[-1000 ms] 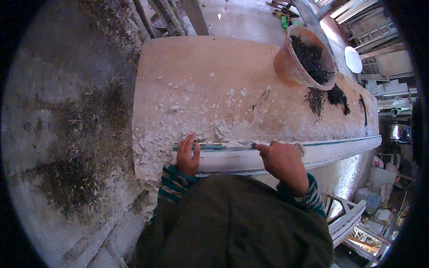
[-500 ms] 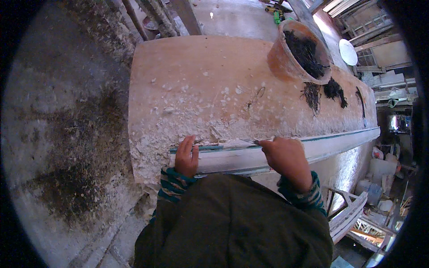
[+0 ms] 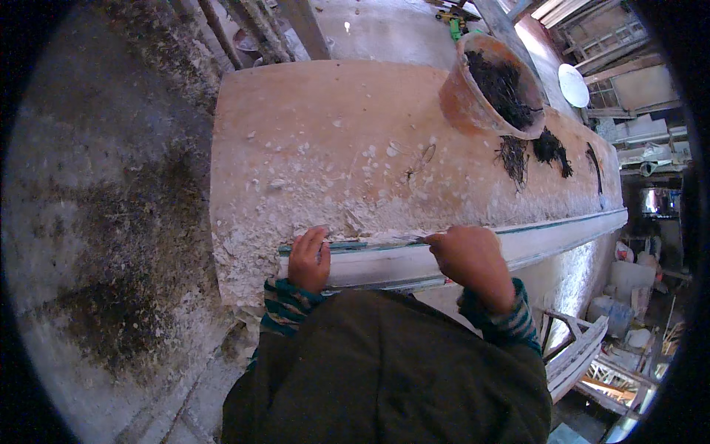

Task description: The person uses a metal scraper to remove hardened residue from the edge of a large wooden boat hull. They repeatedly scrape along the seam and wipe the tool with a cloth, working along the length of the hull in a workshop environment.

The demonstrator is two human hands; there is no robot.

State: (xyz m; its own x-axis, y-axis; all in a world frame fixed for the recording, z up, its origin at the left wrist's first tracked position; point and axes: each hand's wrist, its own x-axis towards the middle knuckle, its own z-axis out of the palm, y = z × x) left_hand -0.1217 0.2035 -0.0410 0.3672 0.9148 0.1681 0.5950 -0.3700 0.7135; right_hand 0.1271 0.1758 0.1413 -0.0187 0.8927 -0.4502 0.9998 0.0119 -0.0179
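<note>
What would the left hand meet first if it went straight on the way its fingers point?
Probably the pale flakes on the board, just beyond the left hand; its height above them is unclear.

A dusty orange bucket (image 3: pixel 460 100) holds a heap of dark fibres (image 3: pixel 504 83). Just beneath the bucket, on its near side, lie a loose bundle of dark strands (image 3: pixel 512 159) and, beside it, a denser black clump (image 3: pixel 549 150). A thin dark strip (image 3: pixel 594 166) lies to the bucket's right; a fine loop of thread (image 3: pixel 423 160) lies to its left. Beyond the bucket is a small green object (image 3: pixel 455 29), and right of it a round white disc (image 3: pixel 574 85). Farther right of the bucket sits a shiny metal pot (image 3: pixel 658 202), with pale containers (image 3: pixel 627 281) nearer. Wooden posts (image 3: pixel 255 29) stand well left of the bucket.
</note>
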